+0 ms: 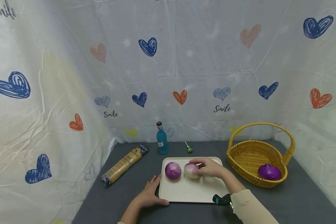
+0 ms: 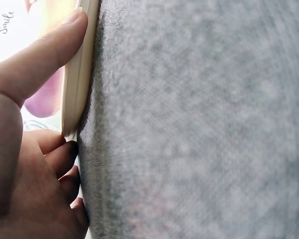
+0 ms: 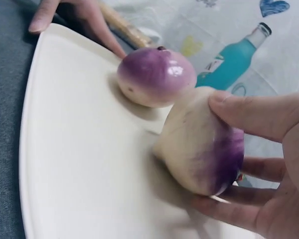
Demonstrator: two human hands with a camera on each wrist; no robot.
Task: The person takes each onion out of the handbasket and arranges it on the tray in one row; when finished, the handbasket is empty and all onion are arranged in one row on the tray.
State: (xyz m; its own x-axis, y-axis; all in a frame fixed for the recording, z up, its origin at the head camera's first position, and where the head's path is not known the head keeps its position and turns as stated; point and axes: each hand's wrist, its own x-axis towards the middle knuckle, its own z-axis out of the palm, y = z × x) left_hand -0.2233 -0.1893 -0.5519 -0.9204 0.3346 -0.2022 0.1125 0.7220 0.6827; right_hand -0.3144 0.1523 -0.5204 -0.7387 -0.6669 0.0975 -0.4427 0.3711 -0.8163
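My right hand (image 1: 210,168) grips a white-and-purple turnip (image 3: 202,144) between thumb and fingers, over the right half of a cream rectangular tray (image 1: 190,191). In the right wrist view its pale root end points down towards the tray. Beside it to the left, a second turnip (image 1: 173,170), purple on top and paler below, rests on the tray. At the tray's near left corner, my left hand (image 1: 149,194) lies spread against the edges. Its thumb (image 2: 65,37) is straight along the front rim and its fingers reach up the left side.
A yellow wicker basket (image 1: 240,166) with a tall handle stands right of the tray, a glossy purple vegetable (image 1: 269,172) inside. Behind the tray are a blue bottle (image 1: 162,141) and a green lollipop (image 1: 189,149). A long packet of noodles (image 1: 124,165) lies left.
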